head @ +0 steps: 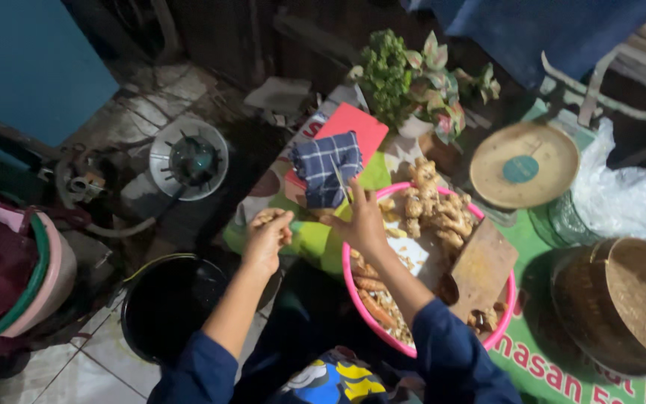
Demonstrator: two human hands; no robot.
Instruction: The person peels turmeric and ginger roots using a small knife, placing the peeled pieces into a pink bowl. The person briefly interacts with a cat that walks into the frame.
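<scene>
Seen from the head camera, a person in dark blue sleeves works over a pink basin (353, 288) heaped with knobbly ginger roots (435, 206), which sits on a bench spread with a green printed cloth (555, 352). The left hand (267, 238) is closed around a piece of ginger (269, 218), held out past the basin's left rim, above a black bucket (166, 307) on the tiled floor. The right hand (360, 221) pinches a small knife (343, 185), its blade pointing up and away, close to a checked blue cloth (327, 168) lying on a red board (357, 127). A wooden cutting board (484, 265) leans inside the basin at right; beyond stand a round weighing scale (523, 164), a white plastic bag (614, 198), a brown sieve (626, 303) and a potted plant (413, 78). A gas burner (188, 158) sits on the floor at far left. The light is dim, and the blade works near bare fingers: a slip on the root's uneven skin could nick the left hand. The held piece, outside the basin, could also drop into the bucket.
</scene>
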